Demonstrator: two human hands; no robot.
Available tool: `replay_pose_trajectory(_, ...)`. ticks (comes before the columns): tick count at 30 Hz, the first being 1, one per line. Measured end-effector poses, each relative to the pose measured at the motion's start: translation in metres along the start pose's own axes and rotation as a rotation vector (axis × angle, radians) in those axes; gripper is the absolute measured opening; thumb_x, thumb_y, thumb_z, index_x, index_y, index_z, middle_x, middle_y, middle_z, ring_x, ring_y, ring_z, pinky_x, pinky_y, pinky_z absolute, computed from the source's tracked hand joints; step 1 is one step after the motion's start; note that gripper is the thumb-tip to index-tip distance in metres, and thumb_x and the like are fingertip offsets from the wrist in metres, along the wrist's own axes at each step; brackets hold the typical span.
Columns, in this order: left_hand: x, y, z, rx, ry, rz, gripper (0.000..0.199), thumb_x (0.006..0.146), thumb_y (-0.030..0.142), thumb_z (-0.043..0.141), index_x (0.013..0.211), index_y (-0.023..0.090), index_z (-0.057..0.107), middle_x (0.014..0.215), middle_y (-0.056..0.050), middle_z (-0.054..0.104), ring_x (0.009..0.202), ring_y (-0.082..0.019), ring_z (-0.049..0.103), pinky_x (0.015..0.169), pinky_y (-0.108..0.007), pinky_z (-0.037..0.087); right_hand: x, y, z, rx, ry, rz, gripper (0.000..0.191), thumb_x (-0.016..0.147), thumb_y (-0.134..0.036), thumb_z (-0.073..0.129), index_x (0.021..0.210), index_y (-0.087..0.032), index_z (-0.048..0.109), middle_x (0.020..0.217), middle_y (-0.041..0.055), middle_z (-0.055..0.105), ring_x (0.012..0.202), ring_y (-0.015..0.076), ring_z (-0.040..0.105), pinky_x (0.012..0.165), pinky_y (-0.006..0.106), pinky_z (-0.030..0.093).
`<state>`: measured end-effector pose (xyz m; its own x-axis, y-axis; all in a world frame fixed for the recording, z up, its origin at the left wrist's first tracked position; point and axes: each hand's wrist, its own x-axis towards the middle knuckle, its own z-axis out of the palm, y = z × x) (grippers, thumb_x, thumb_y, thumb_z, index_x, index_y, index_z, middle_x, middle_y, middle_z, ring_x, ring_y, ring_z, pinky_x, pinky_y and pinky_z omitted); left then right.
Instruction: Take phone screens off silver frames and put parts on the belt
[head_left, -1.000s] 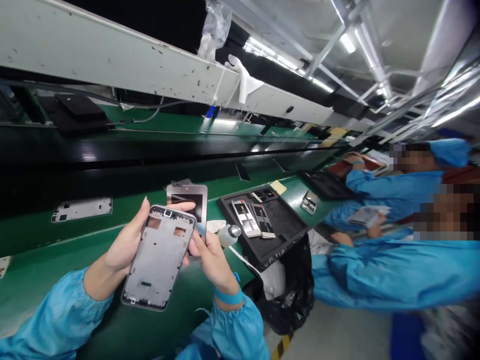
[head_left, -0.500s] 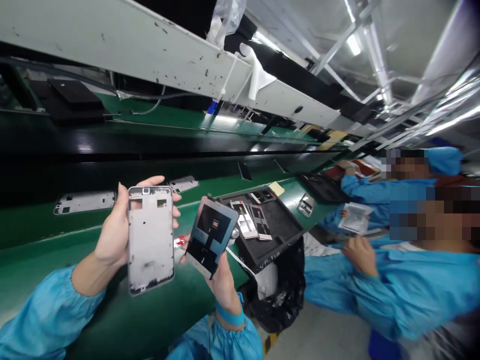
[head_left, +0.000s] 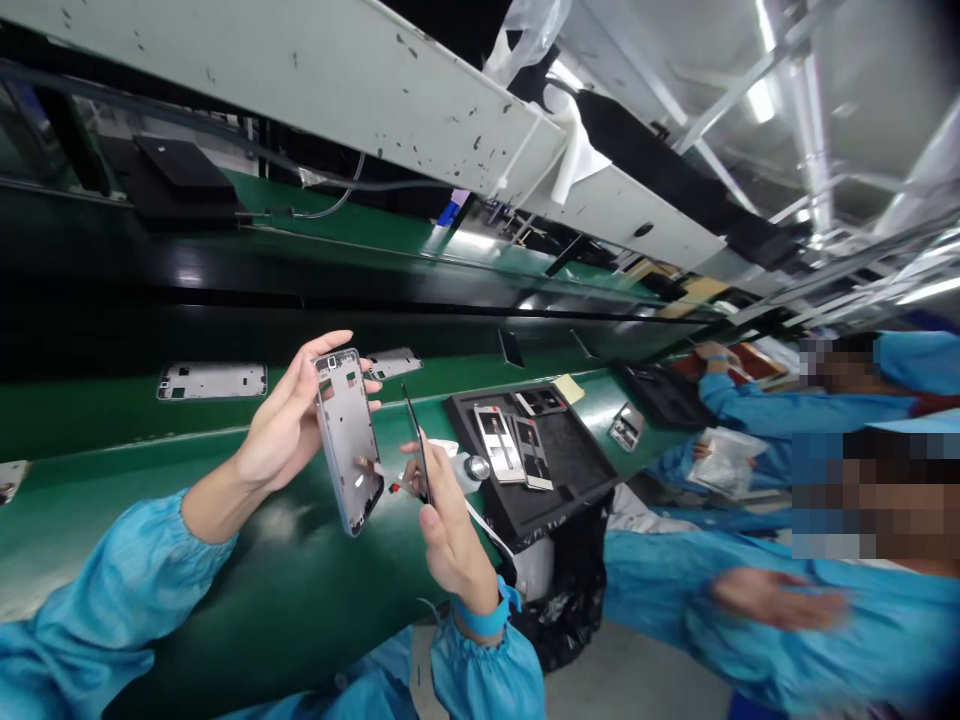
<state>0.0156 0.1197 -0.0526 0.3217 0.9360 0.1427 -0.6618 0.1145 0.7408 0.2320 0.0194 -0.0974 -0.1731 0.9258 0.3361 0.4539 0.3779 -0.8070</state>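
My left hand [head_left: 281, 435] grips a silver phone frame [head_left: 346, 430] by its upper edges, its fingers behind it. The frame stands upright, turned at an angle so that its inner face looks right. Just right of it, my right hand [head_left: 456, 525] holds a thin phone screen [head_left: 417, 445], seen almost edge-on. Its ribbon-like strip with a red bit [head_left: 394, 486] shows between the two parts, which look apart. Behind my right hand stands a bottle with a silver cap [head_left: 477, 467], partly hidden.
Two more phone frames [head_left: 214, 381] lie along the green bench [head_left: 300, 590]. To the right, a black tray [head_left: 577, 465] holds several phone parts. Below it hangs a black plastic bag [head_left: 574, 610]. Co-workers in blue [head_left: 757, 560] sit at the right.
Both hands have turned their parts: the frame now faces right instead of toward me, and the screen has gone from face-on to edge-on. The whole view has shifted slightly.
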Motion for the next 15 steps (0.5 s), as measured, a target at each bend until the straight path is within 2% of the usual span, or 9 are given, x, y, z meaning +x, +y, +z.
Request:
replay_pose_trajectory(3, 0.001, 0.003, -0.002, 0.004, -0.014, 0.032, 0.058, 0.095, 0.062, 0.072, 0.135, 0.021, 0.06, 0.128, -0.012, 0.073, 0.106, -0.029, 0.077, 0.089, -0.043, 0.067, -0.003, -0.003, -0.008, -0.017, -0.072, -0.028, 0.063, 0.109, -0.058, 0.044, 0.167, -0.034, 0.037, 0.151, 0.0109, 0.054, 0.136, 0.0323, 0.057, 0.116, 0.051, 0.049)
replay_pose_trajectory(5, 0.001, 0.006, -0.002, 0.016, -0.024, 0.061, 0.055, 0.096, 0.061, 0.071, 0.131, 0.02, 0.061, 0.127, -0.013, 0.073, 0.106, -0.029, 0.077, 0.09, -0.044, 0.066, -0.006, -0.004, -0.014, -0.027, -0.115, -0.022, 0.063, 0.107, -0.054, 0.054, 0.165, -0.034, 0.042, 0.151, 0.011, 0.055, 0.14, 0.0327, 0.055, 0.118, 0.05, 0.047)
replay_pose_trajectory(9, 0.0, 0.012, -0.003, 0.041, -0.04, 0.115, 0.052, 0.095, 0.062, 0.071, 0.125, 0.02, 0.062, 0.125, -0.013, 0.074, 0.106, -0.031, 0.077, 0.09, -0.047, 0.067, -0.01, -0.005, -0.023, -0.04, -0.148, -0.016, 0.068, 0.099, -0.049, 0.071, 0.162, -0.034, 0.049, 0.149, 0.0117, 0.057, 0.134, 0.0327, 0.06, 0.112, 0.046, 0.053)
replay_pose_trajectory(15, -0.003, 0.018, -0.004, 0.076, -0.031, 0.145, 0.052, 0.094, 0.062, 0.072, 0.122, 0.02, 0.061, 0.127, -0.014, 0.074, 0.106, -0.033, 0.078, 0.086, -0.049, 0.068, -0.015, -0.014, -0.029, -0.106, -0.174, -0.008, 0.072, 0.095, -0.052, 0.077, 0.16, -0.036, 0.051, 0.146, 0.0118, 0.06, 0.131, 0.0328, 0.063, 0.11, 0.046, 0.054)
